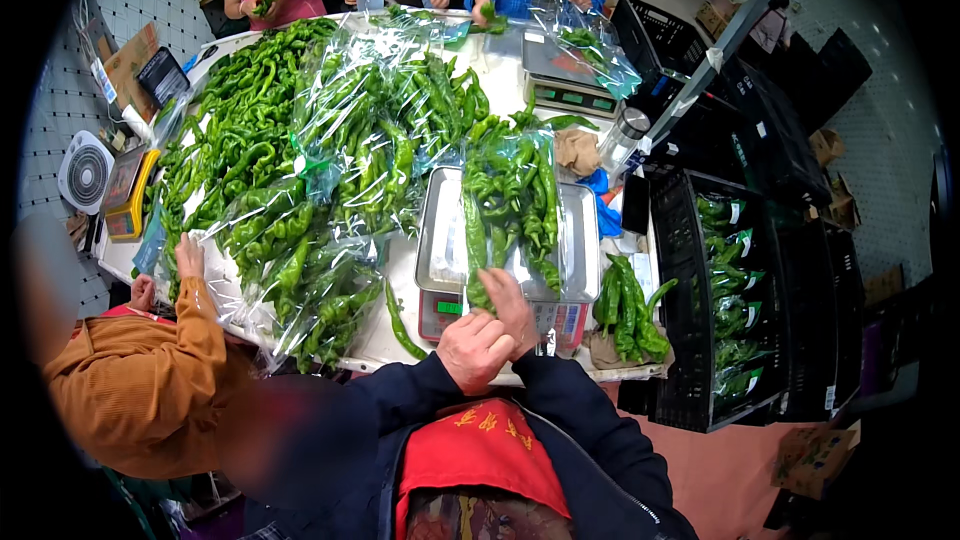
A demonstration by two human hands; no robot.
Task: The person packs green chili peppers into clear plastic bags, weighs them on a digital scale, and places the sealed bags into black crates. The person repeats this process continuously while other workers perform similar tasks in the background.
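A clear plastic bag of long green peppers (517,202) lies across the metal pan (581,240) of a digital scale (442,307) with a lit green display. My right hand (511,309), slightly blurred, is at the bag's near end, its fingers against the lower end of one long pepper (477,247). Just left of it and touching it, my left hand (472,352) has its fingers curled; whatever may be between them is hidden. A loose pepper (403,322) rests left of the scale. To its right, several peppers (630,307) lie on a brown cloth.
Filled pepper bags (352,142) and a loose pepper heap (255,105) cover the table's left. A co-worker's hand (190,256) is there; others stand opposite. A second scale (559,75), a jar (626,135) and a phone (636,204) sit right, beside a black crate (679,300) of bags.
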